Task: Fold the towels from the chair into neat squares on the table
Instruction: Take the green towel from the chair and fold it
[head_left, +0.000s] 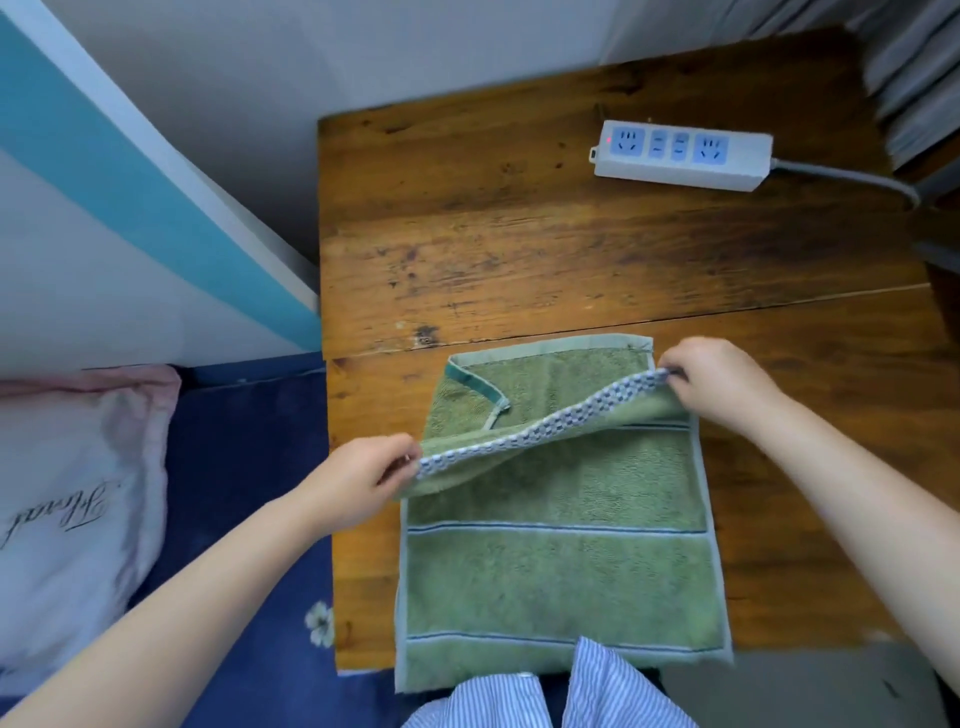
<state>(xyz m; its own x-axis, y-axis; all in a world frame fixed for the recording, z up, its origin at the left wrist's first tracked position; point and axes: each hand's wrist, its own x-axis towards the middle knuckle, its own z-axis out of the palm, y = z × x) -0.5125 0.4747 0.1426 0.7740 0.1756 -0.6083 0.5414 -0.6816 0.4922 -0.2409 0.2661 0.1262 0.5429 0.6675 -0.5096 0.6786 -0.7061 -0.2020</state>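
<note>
A green towel (558, 571) with thin blue stripes lies flat on the near half of the wooden table (519, 234), its near end hanging over the front edge. My left hand (363, 475) pinches the left corner of its checkered blue-and-white hem, and my right hand (717, 382) pinches the right corner. The hem is lifted off the table and runs slantwise between my hands, higher on the right. Beyond it the far part of the towel lies flat, with one corner flipped over. No chair is in view.
A white power strip (680, 155) with a grey cable lies at the table's far right. Left of the table is a dark blue bed cover (249, 493) with a pale pink pillow (67, 493). A striped shirt (561, 696) shows at the bottom edge.
</note>
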